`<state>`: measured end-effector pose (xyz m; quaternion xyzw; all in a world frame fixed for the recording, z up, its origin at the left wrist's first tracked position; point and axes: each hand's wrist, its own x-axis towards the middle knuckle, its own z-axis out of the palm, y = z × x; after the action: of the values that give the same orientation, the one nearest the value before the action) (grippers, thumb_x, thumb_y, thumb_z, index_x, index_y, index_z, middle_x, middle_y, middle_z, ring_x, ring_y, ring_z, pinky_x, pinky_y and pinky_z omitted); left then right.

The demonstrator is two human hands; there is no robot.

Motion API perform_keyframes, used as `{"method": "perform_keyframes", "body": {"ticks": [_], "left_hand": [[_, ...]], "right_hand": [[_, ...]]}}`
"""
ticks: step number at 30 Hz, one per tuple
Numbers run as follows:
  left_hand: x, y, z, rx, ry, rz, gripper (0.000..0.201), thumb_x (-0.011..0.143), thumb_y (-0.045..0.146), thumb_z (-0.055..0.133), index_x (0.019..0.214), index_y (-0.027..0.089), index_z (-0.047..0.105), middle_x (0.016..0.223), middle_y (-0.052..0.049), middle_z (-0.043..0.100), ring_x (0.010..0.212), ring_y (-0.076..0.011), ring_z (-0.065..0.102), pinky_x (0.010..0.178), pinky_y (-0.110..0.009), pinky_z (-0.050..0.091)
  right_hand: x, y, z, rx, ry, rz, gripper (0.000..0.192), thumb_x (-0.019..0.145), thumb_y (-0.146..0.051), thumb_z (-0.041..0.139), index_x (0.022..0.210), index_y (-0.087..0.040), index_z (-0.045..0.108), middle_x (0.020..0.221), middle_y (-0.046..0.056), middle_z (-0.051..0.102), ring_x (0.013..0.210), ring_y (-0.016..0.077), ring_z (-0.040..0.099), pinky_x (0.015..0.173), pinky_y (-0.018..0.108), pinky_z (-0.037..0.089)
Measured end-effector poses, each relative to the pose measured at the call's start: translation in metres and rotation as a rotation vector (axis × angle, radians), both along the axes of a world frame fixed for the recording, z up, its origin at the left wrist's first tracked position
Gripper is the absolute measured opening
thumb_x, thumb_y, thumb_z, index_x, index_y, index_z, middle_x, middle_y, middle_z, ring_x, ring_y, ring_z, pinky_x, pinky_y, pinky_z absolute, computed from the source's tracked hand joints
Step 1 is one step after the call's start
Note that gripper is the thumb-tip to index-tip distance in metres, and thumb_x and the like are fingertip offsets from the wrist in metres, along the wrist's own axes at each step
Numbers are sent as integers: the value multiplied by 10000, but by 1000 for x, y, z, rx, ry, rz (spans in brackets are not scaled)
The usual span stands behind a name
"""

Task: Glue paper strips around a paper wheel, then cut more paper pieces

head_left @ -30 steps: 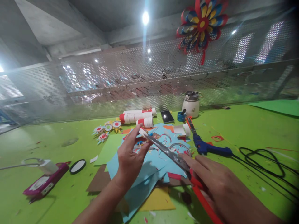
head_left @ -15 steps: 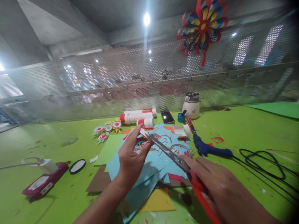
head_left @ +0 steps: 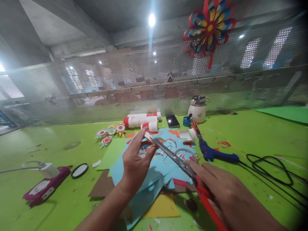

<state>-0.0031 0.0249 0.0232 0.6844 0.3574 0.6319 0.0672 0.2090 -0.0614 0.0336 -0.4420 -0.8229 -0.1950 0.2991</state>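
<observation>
a: anything moved in the last second?

b: hardly. the left hand (head_left: pixel 134 165) still pinches a small white paper piece (head_left: pixel 147 136) at its fingertips, and the right hand (head_left: pixel 223 192) stays clamped on the red-handled scissors (head_left: pixel 178 160), blades nearly together at that piece.

a: so the snip is still under way?

b: it looks so. the piece is a narrow white scrap, held above the blue paper sheets (head_left: pixel 158 173), in front of the white rolls (head_left: pixel 141 121).

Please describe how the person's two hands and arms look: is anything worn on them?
Both are bare. The left hand and its forearm show no sleeve, glove, ring or watch. The right hand likewise shows no glove or ring; its forearm leaves the picture uncovered at the lower edge.
</observation>
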Motion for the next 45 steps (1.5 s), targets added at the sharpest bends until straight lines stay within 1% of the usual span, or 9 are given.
{"method": "perform_keyframes", "body": {"ticks": [5, 12, 16, 25, 29, 32, 38, 41, 45], "left_hand": [[2, -2, 2, -20, -6, 2, 524, 808, 203, 654, 1318, 221, 534, 1279, -101, 616, 838, -158, 695, 810, -300, 613], [3, -3, 3, -41, -12, -1, 524, 809, 201, 650, 1319, 230, 534, 1279, -94, 615, 839, -161, 699, 791, -291, 618], [3, -2, 2, -47, -15, -4, 530, 804, 204, 658, 1319, 235, 536, 1265, -98, 623, 824, -162, 699, 775, -291, 621], [0, 0, 3, 11, -5, 7, 526, 797, 203, 672, 1307, 233, 545, 1286, -96, 613, 849, -167, 699, 808, -307, 619], [-1, 1, 3, 10, 37, 17, 524, 801, 215, 669, 1308, 229, 541, 1273, -93, 622, 880, -176, 700, 811, -301, 617], [-1, 0, 3, 6, 66, 27, 517, 802, 224, 672, 1302, 211, 543, 1248, -109, 633, 847, -171, 703, 815, -309, 612], [0, -1, 4, 55, 101, 28, 504, 796, 187, 675, 1285, 188, 553, 1221, -118, 640, 809, -160, 699, 798, -314, 606], [0, -1, 4, 51, 108, 25, 499, 793, 182, 677, 1278, 192, 559, 1217, -118, 640, 800, -158, 697, 786, -316, 607], [0, -1, 4, 34, 92, 5, 502, 796, 194, 677, 1282, 171, 555, 1224, -129, 635, 822, -168, 695, 789, -318, 606]], "right_hand": [[-1, 0, -1, -40, 4, 6, 411, 801, -91, 377, 1094, -37, 661, 845, 179, 747, 714, 266, 721, 601, 405, 627], [-1, 0, 1, -3, 5, 0, 423, 791, -70, 360, 1086, -50, 662, 845, 171, 757, 743, 257, 733, 606, 377, 629], [-1, 0, -1, -16, 12, 6, 414, 790, -72, 360, 1071, -53, 663, 825, 166, 753, 711, 254, 726, 599, 382, 625], [2, 0, -1, -44, 13, 9, 411, 798, -89, 392, 1115, -41, 649, 785, 161, 731, 670, 267, 711, 553, 413, 615], [2, 1, -1, -14, -11, -14, 414, 803, -83, 374, 1099, -53, 661, 849, 177, 746, 735, 278, 731, 576, 417, 624], [3, 1, -1, 0, -31, -38, 420, 797, -73, 368, 1092, -64, 666, 897, 178, 756, 787, 279, 740, 591, 404, 630], [4, 3, -3, 8, -44, -37, 421, 793, -91, 384, 1104, -70, 667, 900, 173, 762, 770, 277, 745, 586, 395, 633], [6, 2, -3, 11, -46, -34, 417, 790, -92, 392, 1100, -69, 669, 912, 180, 760, 785, 285, 745, 597, 408, 634], [7, 1, -3, -14, -28, -17, 415, 791, -88, 388, 1094, -72, 671, 862, 167, 760, 732, 270, 745, 573, 391, 632]]}}
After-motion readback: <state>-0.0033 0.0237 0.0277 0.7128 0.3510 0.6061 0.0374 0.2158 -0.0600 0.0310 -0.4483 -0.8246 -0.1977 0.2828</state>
